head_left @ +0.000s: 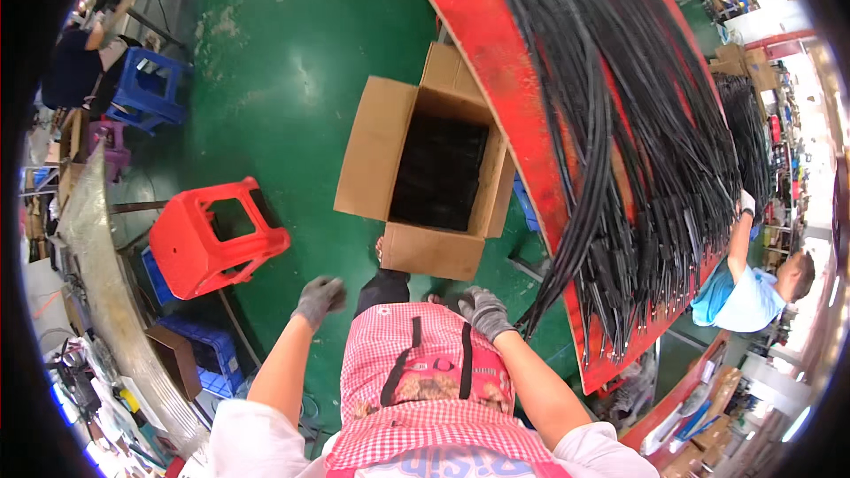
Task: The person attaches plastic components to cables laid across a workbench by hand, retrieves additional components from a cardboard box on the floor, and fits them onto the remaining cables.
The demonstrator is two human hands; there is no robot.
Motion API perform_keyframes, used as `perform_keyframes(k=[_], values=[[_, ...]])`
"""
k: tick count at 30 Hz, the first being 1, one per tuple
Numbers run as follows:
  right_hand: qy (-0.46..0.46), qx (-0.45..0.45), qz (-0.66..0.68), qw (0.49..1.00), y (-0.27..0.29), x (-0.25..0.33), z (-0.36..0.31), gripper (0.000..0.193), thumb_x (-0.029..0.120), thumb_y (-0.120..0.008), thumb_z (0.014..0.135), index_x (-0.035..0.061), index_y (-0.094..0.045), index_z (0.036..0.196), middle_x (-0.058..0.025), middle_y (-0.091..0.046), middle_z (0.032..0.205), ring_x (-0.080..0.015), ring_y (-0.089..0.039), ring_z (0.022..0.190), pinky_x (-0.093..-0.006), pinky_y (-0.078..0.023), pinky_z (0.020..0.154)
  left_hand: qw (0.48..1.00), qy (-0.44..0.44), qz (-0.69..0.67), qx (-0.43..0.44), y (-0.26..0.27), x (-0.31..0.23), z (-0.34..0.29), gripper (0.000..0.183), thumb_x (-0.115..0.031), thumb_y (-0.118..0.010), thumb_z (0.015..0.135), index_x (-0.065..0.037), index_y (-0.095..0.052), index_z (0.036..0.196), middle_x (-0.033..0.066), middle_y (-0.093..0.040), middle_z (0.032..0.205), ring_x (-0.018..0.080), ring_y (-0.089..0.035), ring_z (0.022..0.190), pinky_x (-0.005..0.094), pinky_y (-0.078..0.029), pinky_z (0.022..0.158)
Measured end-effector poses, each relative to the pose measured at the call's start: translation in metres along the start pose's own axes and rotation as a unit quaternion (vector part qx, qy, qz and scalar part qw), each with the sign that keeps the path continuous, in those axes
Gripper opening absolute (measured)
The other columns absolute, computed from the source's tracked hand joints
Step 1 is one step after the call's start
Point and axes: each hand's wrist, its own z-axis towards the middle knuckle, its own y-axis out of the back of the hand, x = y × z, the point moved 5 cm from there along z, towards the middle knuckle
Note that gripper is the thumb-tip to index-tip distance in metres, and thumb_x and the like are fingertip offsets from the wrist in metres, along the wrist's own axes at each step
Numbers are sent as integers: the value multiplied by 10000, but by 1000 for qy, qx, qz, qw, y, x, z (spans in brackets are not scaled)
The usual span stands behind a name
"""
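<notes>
Both my hands wear grey gloves and hang in front of me at either side of the red checked apron (403,327). My left hand (320,299) is in the air with its fingers curled in; nothing shows in it. My right hand (483,312) is beside the apron, fingers loosely bent and partly apart, holding nothing that I can see. Just ahead of me an open cardboard box (432,250) stands on the floor, flaps spread. Dark black contents (440,173) fill its inside; their kind is hard to make out. Neither hand touches the box.
A red table (482,13) to the right carries long bundles of black cables (611,124), some hanging over its near edge. A red plastic stool (190,239) stands left, a blue stool (149,88) farther back. A co-worker (748,292) reaches to the cables from the far right.
</notes>
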Motion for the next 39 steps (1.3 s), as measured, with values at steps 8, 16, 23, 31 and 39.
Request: perform_keyframes(k=[8,16,23,31,39], values=[[-71,-85,257,960,-68,25,244,315,197,-566,811,2,-538,1058,-174,-586,1043,-267,-563,979,-327,-437,853,951,184,-248,28,-123,12,202,218,-155,-541,823,-51,-507,1012,55,-539,797,167,-535,668,331,-488,608],[37,-51,-192,979,-101,29,513,377,205,-490,791,93,-469,1150,-150,-484,1167,-300,-472,1071,-397,-394,906,942,149,-293,-65,-165,60,410,306,-216,-578,794,-55,-537,1050,106,-549,1051,234,-531,931,345,-451,766],[173,-10,-343,923,-145,23,667,382,209,-487,801,41,-487,1144,-190,-511,1136,-316,-496,1062,-402,-403,888,934,140,-304,-128,-178,112,528,702,-515,-522,785,-36,-387,1280,117,-390,1311,235,-390,1159,353,-300,981],[198,19,-368,908,-148,-3,724,457,428,-476,812,101,-538,1125,-130,-530,1159,-284,-496,1078,-399,-398,898,902,84,-410,-103,-169,111,579,661,-478,-494,828,-14,-372,1283,121,-406,1302,226,-393,1179,321,-282,999],[186,-48,-301,934,-169,-11,710,423,405,-465,822,77,-562,1072,-134,-553,1118,-275,-533,1019,-384,-429,859,928,41,-363,-78,-168,86,570,670,-482,-492,826,-23,-354,1294,114,-409,1297,219,-394,1172,328,-290,996]])
